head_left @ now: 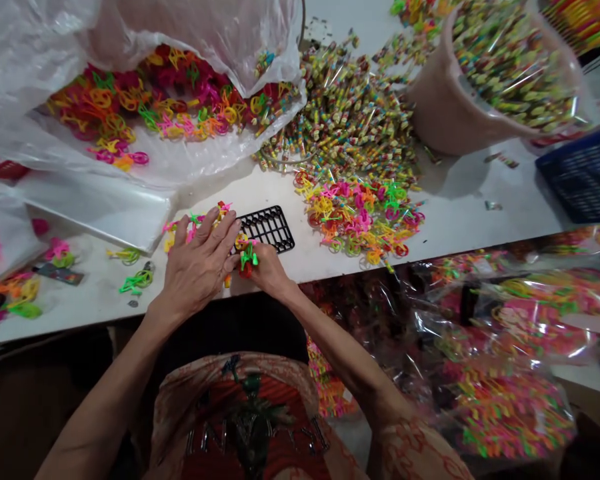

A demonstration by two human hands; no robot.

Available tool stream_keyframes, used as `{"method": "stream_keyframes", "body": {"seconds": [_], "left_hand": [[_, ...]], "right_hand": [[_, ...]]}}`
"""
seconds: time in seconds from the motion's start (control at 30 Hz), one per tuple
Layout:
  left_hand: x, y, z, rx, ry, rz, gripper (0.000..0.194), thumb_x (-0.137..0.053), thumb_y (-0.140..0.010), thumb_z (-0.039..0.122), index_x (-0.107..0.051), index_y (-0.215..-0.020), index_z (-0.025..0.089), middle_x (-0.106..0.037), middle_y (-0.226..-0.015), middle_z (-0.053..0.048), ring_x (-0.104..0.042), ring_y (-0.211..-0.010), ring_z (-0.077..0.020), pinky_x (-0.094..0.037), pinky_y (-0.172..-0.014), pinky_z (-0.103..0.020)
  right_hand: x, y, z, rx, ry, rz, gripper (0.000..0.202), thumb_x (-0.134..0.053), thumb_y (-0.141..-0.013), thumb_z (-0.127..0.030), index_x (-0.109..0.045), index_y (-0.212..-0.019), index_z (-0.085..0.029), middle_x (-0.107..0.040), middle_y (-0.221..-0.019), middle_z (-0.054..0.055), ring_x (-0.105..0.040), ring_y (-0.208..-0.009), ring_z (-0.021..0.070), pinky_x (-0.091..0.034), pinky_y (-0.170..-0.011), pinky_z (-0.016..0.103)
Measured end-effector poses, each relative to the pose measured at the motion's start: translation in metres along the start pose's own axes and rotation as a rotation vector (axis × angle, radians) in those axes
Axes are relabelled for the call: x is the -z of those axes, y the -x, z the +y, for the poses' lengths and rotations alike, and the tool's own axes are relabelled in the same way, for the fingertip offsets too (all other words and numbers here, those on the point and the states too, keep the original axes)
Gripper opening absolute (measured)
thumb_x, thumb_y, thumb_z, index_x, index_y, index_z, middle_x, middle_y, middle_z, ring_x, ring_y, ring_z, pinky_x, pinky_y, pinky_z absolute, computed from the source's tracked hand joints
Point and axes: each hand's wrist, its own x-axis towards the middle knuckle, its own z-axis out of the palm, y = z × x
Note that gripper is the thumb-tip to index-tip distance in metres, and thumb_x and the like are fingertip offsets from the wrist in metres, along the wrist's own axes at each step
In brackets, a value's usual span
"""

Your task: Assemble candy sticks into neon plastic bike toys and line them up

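My left hand (200, 257) lies palm down on the white table, its fingers stretched out over a small heap of coloured plastic pieces (170, 233). To its right, my right hand (265, 267) is closed on a bunch of small plastic pieces (249, 257), with green, red, yellow and pink ends sticking out. Just beyond the right hand lies a black toy abacus (273, 230), its near left part hidden by my hands. A pile of colourful plastic pieces (363, 217) is to the right of the abacus.
Behind lies a big heap of wrapped sticks (355, 113), beside a pink bucket (435, 100) full of them. A plastic bag (190, 160) at the left spills coloured pieces near a white tray (100, 203). A blue basket (580, 177) stands right; filled clear bags (515, 400) sit below the table edge.
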Motion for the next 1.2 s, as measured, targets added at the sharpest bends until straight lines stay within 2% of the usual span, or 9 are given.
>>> {"method": "stream_keyframes", "body": {"seconds": [0.13,0.23,0.33,0.47,0.57,0.67,0.77,0.9,1.2], "left_hand": [[0.006,-0.001,0.004,-0.015,0.059,-0.012,0.045,-0.046,-0.092,0.040,-0.047,-0.137,0.036,-0.040,-0.152,-0.003,-0.026,-0.145,-0.0325,-0.009,-0.115,-0.065],[0.008,0.001,0.003,-0.038,0.054,0.029,0.040,-0.047,-0.092,0.037,-0.053,-0.131,0.038,-0.044,-0.149,-0.002,-0.028,-0.143,-0.0360,-0.014,-0.111,-0.070],[0.007,0.001,-0.001,-0.084,0.087,0.061,0.038,-0.045,-0.092,0.034,-0.053,-0.129,0.041,-0.048,-0.147,0.000,-0.032,-0.141,-0.0382,-0.016,-0.109,-0.073],[0.010,0.000,-0.004,-0.111,0.143,0.060,0.037,-0.043,-0.092,0.037,-0.055,-0.127,0.043,-0.049,-0.145,0.001,-0.034,-0.139,-0.0399,-0.014,-0.107,-0.077],[0.012,-0.003,-0.006,-0.090,0.107,0.094,0.039,-0.042,-0.092,0.041,-0.054,-0.129,0.042,-0.044,-0.149,0.000,-0.034,-0.139,-0.0407,-0.012,-0.106,-0.077],[0.011,-0.007,-0.010,-0.067,0.110,0.117,0.040,-0.043,-0.091,0.042,-0.054,-0.129,0.045,-0.041,-0.151,0.002,-0.031,-0.140,-0.0414,-0.011,-0.107,-0.077],[0.007,-0.007,-0.014,-0.092,0.088,0.099,0.041,-0.042,-0.092,0.037,-0.054,-0.130,0.044,-0.039,-0.152,0.000,-0.033,-0.139,-0.0409,-0.015,-0.107,-0.075],[0.006,-0.006,-0.015,-0.127,-0.028,0.102,0.045,-0.044,-0.093,0.031,-0.047,-0.137,0.041,-0.040,-0.152,-0.005,-0.035,-0.140,-0.0360,-0.018,-0.110,-0.069],[0.011,-0.021,-0.017,-0.113,-0.111,0.065,0.044,-0.046,-0.092,0.040,-0.049,-0.136,0.034,-0.047,-0.147,-0.006,-0.036,-0.140,-0.0306,-0.022,-0.112,-0.058]], "right_hand": [[-0.008,0.002,-0.025,-0.057,0.194,-0.076,0.023,-0.055,-0.082,-0.016,-0.067,-0.102,-0.017,-0.068,-0.105,0.011,-0.062,-0.090,0.0215,-0.045,-0.077,0.030],[-0.004,0.005,-0.022,-0.046,0.192,-0.122,0.021,-0.054,-0.085,-0.018,-0.068,-0.101,-0.017,-0.069,-0.101,0.008,-0.062,-0.091,0.0203,-0.046,-0.076,0.029],[0.032,0.017,0.006,-0.047,0.164,0.018,0.017,-0.059,-0.084,-0.017,-0.069,-0.098,-0.018,-0.068,-0.094,0.005,-0.062,-0.087,0.0171,-0.046,-0.076,0.026],[0.107,0.034,0.042,-0.341,0.414,0.414,0.024,-0.048,-0.089,-0.012,-0.069,-0.099,-0.017,-0.064,-0.103,0.011,-0.060,-0.086,0.0192,-0.044,-0.074,0.029],[0.144,0.027,0.053,-0.451,0.580,0.444,0.031,-0.040,-0.090,-0.009,-0.068,-0.100,-0.016,-0.059,-0.112,0.014,-0.060,-0.082,0.0206,-0.042,-0.068,0.031],[0.156,0.010,0.055,-0.459,0.633,0.380,0.029,-0.042,-0.087,-0.005,-0.069,-0.093,-0.016,-0.059,-0.112,0.014,-0.059,-0.081,0.0197,-0.040,-0.067,0.030],[0.159,0.001,0.054,-0.433,0.626,0.308,0.025,-0.045,-0.084,-0.004,-0.068,-0.083,-0.016,-0.061,-0.106,0.013,-0.059,-0.081,0.0195,-0.038,-0.066,0.029],[0.149,0.006,0.045,-0.339,0.573,0.410,0.024,-0.046,-0.082,-0.006,-0.066,-0.090,-0.017,-0.063,-0.103,0.011,-0.058,-0.083,0.0198,-0.039,-0.068,0.029],[0.062,-0.007,0.039,-0.059,-0.185,0.342,0.011,-0.057,-0.068,-0.013,-0.062,-0.077,-0.017,-0.058,-0.076,-0.001,-0.051,-0.066,0.0116,-0.039,-0.064,0.024]]}}
